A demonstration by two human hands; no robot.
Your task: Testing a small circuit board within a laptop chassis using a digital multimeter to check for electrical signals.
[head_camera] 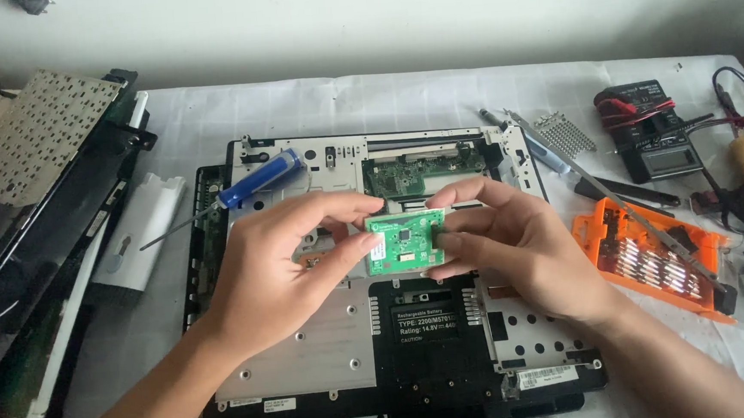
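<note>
A white-covered worktop [434, 93] carried an opened laptop chassis [312, 359], its metal plates and black battery [431, 334] exposed. A detached keyboard [25, 161] leaned at the far left, and an orange bit case [650, 256] lay to the right near a multimeter [656, 131]. A blue-handled screwdriver [258, 180] rested on the chassis's upper left corner. Above the chassis's middle, the left hand [281, 266] and right hand [529, 247] each pinched one side of a small green circuit board [404, 237], holding it between fingertips just over the battery.
</note>
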